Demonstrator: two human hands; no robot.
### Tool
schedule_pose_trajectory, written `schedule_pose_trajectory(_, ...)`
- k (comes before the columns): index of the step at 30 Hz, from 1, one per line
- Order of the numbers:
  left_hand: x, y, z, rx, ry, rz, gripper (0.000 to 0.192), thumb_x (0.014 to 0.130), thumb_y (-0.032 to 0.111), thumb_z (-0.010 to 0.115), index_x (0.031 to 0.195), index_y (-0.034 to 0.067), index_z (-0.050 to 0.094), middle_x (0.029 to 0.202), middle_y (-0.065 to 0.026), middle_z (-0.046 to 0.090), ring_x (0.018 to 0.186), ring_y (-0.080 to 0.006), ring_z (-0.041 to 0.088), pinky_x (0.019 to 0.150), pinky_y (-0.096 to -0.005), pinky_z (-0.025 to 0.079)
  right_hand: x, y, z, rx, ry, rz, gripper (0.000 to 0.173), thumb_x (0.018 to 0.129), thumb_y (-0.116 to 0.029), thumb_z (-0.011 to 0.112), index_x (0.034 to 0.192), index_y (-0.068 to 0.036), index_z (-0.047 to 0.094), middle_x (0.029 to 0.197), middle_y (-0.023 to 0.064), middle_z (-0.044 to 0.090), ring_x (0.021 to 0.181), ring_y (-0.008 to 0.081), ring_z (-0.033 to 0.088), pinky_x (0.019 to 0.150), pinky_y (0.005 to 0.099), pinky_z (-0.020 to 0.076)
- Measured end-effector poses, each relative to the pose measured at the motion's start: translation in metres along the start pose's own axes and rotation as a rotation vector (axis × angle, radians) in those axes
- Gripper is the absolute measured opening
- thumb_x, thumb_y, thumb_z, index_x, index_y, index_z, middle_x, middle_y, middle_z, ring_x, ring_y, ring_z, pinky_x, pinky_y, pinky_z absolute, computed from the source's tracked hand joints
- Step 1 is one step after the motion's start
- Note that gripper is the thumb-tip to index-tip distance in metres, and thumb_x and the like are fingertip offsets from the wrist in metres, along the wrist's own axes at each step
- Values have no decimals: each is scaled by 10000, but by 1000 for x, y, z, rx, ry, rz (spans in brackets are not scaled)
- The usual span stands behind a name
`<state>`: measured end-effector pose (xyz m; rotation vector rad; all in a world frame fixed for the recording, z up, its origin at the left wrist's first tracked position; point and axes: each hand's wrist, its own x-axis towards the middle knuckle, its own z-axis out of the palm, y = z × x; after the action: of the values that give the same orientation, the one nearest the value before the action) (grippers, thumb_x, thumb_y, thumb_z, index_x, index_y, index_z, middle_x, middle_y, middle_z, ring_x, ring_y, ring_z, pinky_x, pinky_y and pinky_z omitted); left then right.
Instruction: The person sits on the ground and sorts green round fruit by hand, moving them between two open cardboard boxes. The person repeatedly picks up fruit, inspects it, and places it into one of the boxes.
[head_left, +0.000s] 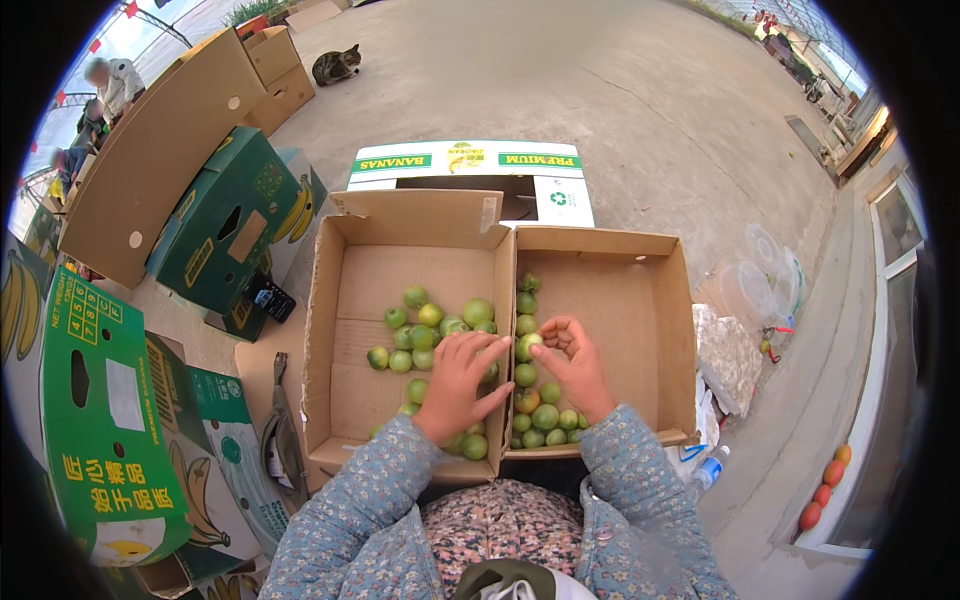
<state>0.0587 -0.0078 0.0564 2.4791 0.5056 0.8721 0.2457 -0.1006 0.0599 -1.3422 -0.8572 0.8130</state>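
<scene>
Two cardboard boxes stand side by side before me. In the left cardboard box (375, 281) green tomatoes (401, 361) lie loose on the bottom. The right cardboard box (622, 300) has green tomatoes (546, 416) lined along its left wall and gathered in its near left corner; one of them is partly orange. My right hand (577, 367) pinches a pale green tomato (529, 345) between thumb and fingers beside the left wall. Over the right part of the left box, my left hand (465, 382) is spread, fingertips near the shared walls. Some tomatoes beneath it are hidden.
A white banana carton (555, 199) stands behind the boxes. Green banana cartons (225, 217) and a black phone-like device (271, 296) are at left. A cat (336, 65) sits farther off. Right lie a plastic bottle (709, 469) and several reddish tomatoes (822, 495) on a ledge.
</scene>
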Motion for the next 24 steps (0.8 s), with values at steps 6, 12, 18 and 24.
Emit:
schedule_pose_trajectory(6,-4,-4,3,-92,-93,-65,512,806,169,754,1280,77,583,1203,-118,595,1148,-307,537,1034,-447,368,-1,5,-4,-143,-153,156,253,895,-225,725,993,-14,627,895,57,667,887,157,638,788,328,516)
schedule_pose_trajectory(12,-3,-14,10,32,227,-388,587,869,175,693,1378,-3,461,1287,-205,529,1200,-373,481,1038,-468,346,-6,30,-27,-1125,-416,228,289,856,-285,694,1040,-64,671,973,158,706,937,362,666,791,483,519)
schedule_pose_trajectory(18,-1,-7,3,17,173,-247,679,849,187,714,1442,27,425,1377,-186,475,1267,-378,438,1085,-477,319,-5,19,-24,-1147,-283,209,363,838,-295,714,1112,-69,643,1024,165,700,942,347,668,829,470,519)
schedule_pose_trajectory(24,1,2,-1,1,15,37,712,752,209,806,1380,64,503,1328,-119,547,1236,-327,495,1073,-454,347,-4,-9,-2,-240,-154,77,370,838,-229,781,1089,-19,607,969,81,676,932,176,639,859,324,511)
